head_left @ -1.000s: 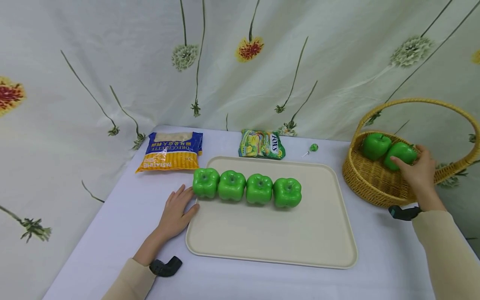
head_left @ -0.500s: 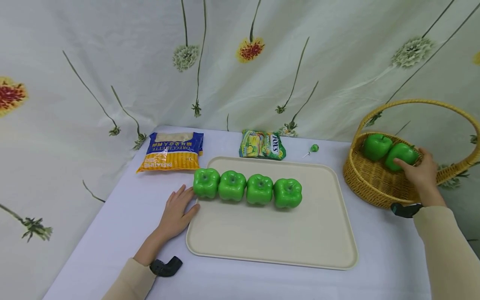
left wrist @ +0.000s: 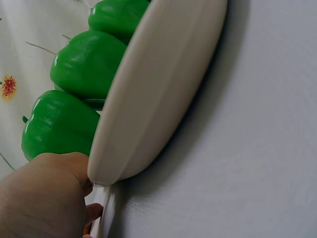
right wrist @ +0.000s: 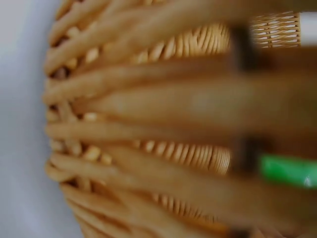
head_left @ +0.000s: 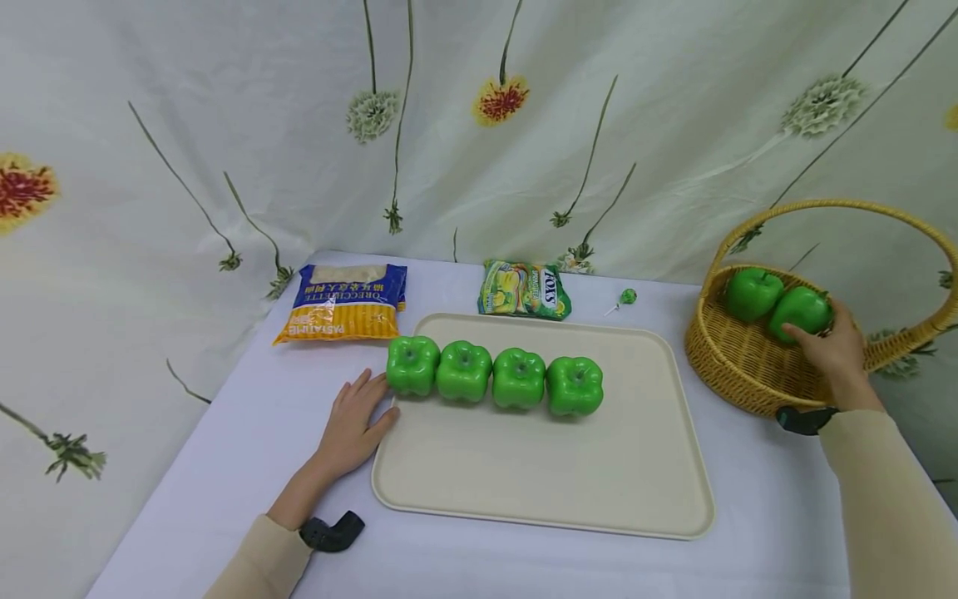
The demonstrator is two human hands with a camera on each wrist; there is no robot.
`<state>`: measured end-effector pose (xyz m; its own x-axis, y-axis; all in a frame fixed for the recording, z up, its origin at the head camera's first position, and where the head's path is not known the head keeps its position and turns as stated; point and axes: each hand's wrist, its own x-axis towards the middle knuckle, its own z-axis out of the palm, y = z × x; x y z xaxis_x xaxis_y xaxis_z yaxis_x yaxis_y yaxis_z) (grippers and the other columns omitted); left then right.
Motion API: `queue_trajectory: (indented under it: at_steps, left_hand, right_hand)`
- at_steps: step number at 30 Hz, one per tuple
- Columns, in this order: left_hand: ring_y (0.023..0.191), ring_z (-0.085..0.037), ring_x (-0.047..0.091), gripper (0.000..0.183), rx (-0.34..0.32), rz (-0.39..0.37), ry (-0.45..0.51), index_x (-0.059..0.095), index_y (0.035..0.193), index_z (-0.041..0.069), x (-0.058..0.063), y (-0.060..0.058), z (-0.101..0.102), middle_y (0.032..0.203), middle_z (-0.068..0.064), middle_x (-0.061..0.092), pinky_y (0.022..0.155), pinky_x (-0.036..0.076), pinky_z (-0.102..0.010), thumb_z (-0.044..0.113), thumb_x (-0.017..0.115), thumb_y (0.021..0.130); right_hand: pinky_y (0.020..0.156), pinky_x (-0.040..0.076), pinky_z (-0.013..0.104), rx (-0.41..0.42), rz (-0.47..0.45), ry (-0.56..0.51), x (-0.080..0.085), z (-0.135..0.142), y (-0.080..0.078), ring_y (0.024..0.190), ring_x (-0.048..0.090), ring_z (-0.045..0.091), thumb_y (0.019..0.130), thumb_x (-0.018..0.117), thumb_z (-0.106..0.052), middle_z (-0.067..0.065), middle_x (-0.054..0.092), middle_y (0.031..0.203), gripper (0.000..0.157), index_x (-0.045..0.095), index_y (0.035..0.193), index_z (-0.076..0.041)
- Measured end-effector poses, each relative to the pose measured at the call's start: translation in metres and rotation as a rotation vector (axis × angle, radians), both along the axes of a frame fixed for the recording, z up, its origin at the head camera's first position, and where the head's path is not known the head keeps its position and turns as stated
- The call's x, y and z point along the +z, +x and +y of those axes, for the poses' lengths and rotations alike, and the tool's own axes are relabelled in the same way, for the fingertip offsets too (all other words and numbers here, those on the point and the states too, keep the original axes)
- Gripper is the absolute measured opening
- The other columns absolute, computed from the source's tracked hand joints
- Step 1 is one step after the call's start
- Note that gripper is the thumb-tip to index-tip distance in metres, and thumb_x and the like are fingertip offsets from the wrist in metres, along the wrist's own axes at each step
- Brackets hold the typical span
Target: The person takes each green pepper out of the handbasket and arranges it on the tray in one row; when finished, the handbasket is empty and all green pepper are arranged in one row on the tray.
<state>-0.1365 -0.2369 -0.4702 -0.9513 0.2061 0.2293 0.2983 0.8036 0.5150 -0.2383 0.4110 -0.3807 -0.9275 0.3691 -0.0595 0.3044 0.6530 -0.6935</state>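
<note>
Four-lobed green bell peppers stand in a row on the beige tray (head_left: 539, 474), the leftmost bell pepper (head_left: 412, 366) at its left edge. My left hand (head_left: 353, 426) lies flat beside the tray, fingers stretched, fingertips right at that pepper and thumb over the rim. In the left wrist view the left hand (left wrist: 44, 193) is next to the tray's outer wall (left wrist: 153, 94). On the right, my right hand (head_left: 834, 349) reaches into the wicker basket (head_left: 737, 378), thumb and fingers around a green bell pepper (head_left: 802, 311). Another bell pepper (head_left: 753, 293) sits beside it.
A blue and yellow pasta bag (head_left: 344, 304) lies at the back left. Behind the tray are a green candy bag (head_left: 524, 289) and a small green lollipop (head_left: 627, 296). The basket's tall handle (head_left: 831, 202) arches over its opening. A floral cloth (head_left: 449, 166) hangs behind.
My right hand drew slightly back from the bell pepper in the basket, then moved in close around it again. The pepper stays in the basket. My left hand has not moved.
</note>
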Motion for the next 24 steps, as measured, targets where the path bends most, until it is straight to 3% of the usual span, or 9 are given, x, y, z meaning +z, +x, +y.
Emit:
queue_trajectory:
  at_steps: [9, 16, 24]
  left_hand:
    - [0.144, -0.047, 0.025, 0.05, -0.001, 0.017, 0.005, 0.047, 0.141, -0.001, 0.0008, 0.0015, 0.0007, 0.147, -0.023, 0.046, 0.116, 0.011, -0.067, 0.019, 0.054, 0.096]
    - [0.144, -0.046, 0.024, 0.05, 0.003, 0.008, -0.007, 0.047, 0.142, -0.001, 0.0, 0.0009, -0.0001, 0.147, -0.022, 0.046, 0.116, 0.011, -0.067, 0.019, 0.055, 0.096]
    - [0.144, -0.047, 0.024, 0.05, 0.002, 0.01, -0.003, 0.046, 0.142, -0.001, 0.0003, 0.0001, 0.0006, 0.147, -0.022, 0.046, 0.116, 0.011, -0.067, 0.019, 0.054, 0.096]
  right_hand:
    - [0.108, 0.032, 0.064, -0.058, 0.031, -0.027, -0.0049, -0.0032, -0.0019, 0.138, 0.025, 0.053, 0.1, 0.048, -0.029, 0.036, 0.015, 0.154, 0.076, 0.004, 0.154, 0.001]
    - [0.112, 0.028, 0.064, -0.093, 0.072, 0.001, -0.0079, -0.0039, -0.0025, 0.14, 0.021, 0.052, 0.1, 0.048, -0.023, 0.035, 0.019, 0.153, 0.066, 0.015, 0.15, 0.005]
    - [0.112, 0.029, 0.063, -0.136, 0.078, 0.024, -0.0079, -0.0053, -0.0036, 0.139, 0.026, 0.052, 0.1, 0.049, -0.02, 0.035, 0.023, 0.152, 0.062, 0.02, 0.147, 0.006]
